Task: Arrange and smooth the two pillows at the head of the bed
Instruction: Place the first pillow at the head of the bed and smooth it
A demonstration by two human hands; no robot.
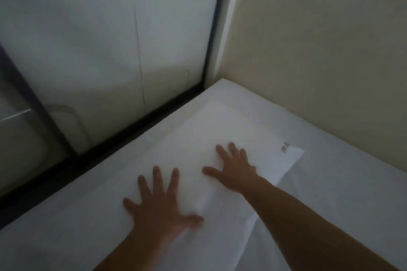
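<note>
Pillow (222,138) lying flat on the white bed sheet (343,204), tucked toward the corner where dark bed frame (123,138) meets cream wall (319,39). Only one pillow clearly made out; whether a second sits under it cannot be told from this blurred view. Left hand (158,207) spread wide, palm down on the pillow's near end, fingers splayed, gripping nothing. Right hand (235,167) likewise flat and unclenched, pressing on the pillow's middle, just short of a small printed mark (285,149) near the pillow's far edge. Looks like the smoothing stroke in hand: best done with even palm pressure, sweeping outward from the pillow's centre toward its edges, keeping its long side parallel to the frame, no bunching of the case. Sheet beside the pillow smooth and pale, a faint crease running off its near corner. Beyond the pillow, behind the frame, a frosted glass panel (99,39) with a thin vertical seam. Dim light, soft focus throughout.
</note>
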